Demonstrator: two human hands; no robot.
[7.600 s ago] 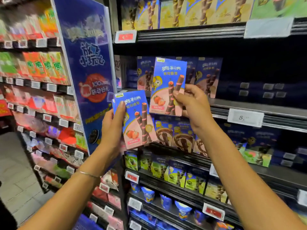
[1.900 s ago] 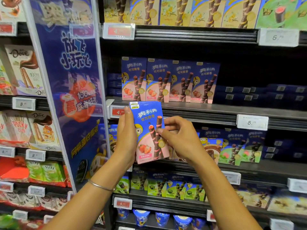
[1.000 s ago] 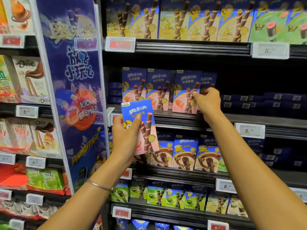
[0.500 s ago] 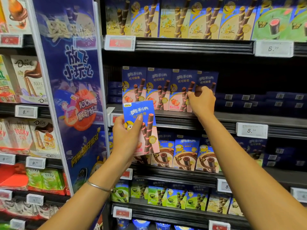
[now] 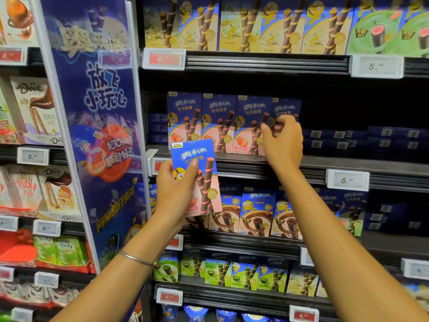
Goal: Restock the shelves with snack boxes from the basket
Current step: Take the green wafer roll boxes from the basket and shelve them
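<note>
My left hand (image 5: pixel 176 189) grips a blue snack box (image 5: pixel 193 154) with strawberry wafer rolls on it, upright in front of the middle shelf's edge (image 5: pixel 255 166). On that shelf stands a row of matching boxes (image 5: pixel 184 117). The fourth box (image 5: pixel 287 108), at the row's right end, sits a little further back. My right hand (image 5: pixel 283 142) is raised in front of that box, fingers spread and curled, fingertips at its face. The basket is out of view.
A tall blue promotional panel (image 5: pixel 102 135) juts out on the left. Yellow boxes (image 5: pixel 243 24) fill the shelf above, chocolate ones (image 5: pixel 255 212) the shelf below. Dark blue boxes (image 5: pixel 371 138) lie flat to the right of the row. A price tag (image 5: pixel 347 180) hangs there.
My right hand set a second box into the row's right end and has now loosened, its fingers spread. My left hand still holds its box in the same place.
</note>
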